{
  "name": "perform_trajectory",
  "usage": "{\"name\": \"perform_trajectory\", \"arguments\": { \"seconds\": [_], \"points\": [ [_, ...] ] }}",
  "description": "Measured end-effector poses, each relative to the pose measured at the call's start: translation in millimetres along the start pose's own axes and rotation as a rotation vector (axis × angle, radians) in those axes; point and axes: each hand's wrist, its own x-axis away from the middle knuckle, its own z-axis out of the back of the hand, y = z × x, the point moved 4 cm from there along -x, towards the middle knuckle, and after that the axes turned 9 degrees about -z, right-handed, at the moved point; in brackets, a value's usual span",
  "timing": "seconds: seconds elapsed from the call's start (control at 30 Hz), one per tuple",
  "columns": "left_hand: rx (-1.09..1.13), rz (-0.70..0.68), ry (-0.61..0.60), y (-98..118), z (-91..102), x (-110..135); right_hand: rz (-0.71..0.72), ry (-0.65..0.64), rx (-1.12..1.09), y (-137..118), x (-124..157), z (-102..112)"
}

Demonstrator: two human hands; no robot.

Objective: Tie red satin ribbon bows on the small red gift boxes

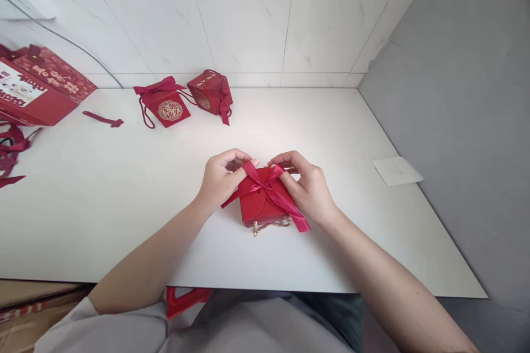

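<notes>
A small red gift box sits on the white table in front of me, with a gold cord handle at its near side. A red satin ribbon is tied in a bow over its top, one tail trailing to the lower right. My left hand pinches the bow's left loop with curled fingers. My right hand grips the bow's right loop and rests on the box's right side.
Two finished red gift boxes with ribbons stand at the back. A large red carton and loose ribbons lie at the far left, a ribbon piece near them. A white card lies at the right by the grey wall.
</notes>
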Motion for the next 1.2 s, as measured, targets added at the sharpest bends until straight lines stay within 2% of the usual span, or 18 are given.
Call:
{"name": "perform_trajectory", "arguments": {
  "seconds": [0.17, 0.6, 0.67, 0.77, 0.8, 0.87, 0.93, 1.03, 1.1, 1.2],
  "points": [
    [-0.088, -0.101, 0.034, 5.2, 0.2, 1.7, 0.069, 0.087, 0.045, -2.1, 1.4, 2.8],
    [-0.051, -0.022, 0.019, -0.4, 2.6, -3.3, 0.082, 0.064, 0.065, -2.9, 2.3, 1.9],
    [-0.008, -0.023, -0.08, 0.3, 5.0, -6.1, 0.082, 0.092, 0.104, -2.3, 2.2, 3.9],
    [0.108, -0.023, -0.314, 2.9, 9.3, -10.2, 0.081, 0.131, 0.148, -0.7, 0.5, 8.7],
    [0.104, -0.02, -0.338, 3.7, 13.1, -11.6, 0.081, 0.125, 0.145, -0.3, -0.7, 10.3],
    [0.003, -0.001, -0.298, 4.7, 23.1, -14.6, 0.079, 0.05, 0.102, -0.2, -4.0, 12.5],
    [-0.151, 0.048, -0.262, 5.3, 31.2, -15.5, 0.059, -0.089, 0.027, -0.4, -7.3, 14.2],
    [-0.255, 0.134, -0.416, 6.1, 31.1, -12.0, -0.002, -0.258, -0.107, -0.4, -10.7, 19.2],
    [-0.223, 0.168, -0.541, 7.5, 27.2, -8.3, -0.051, -0.327, -0.2, 0.4, -12.2, 22.6],
    [-0.129, 0.228, -0.626, 9.9, 22.8, -3.7, -0.12, -0.393, -0.303, 1.9, -13.2, 23.2]
  ]
}}
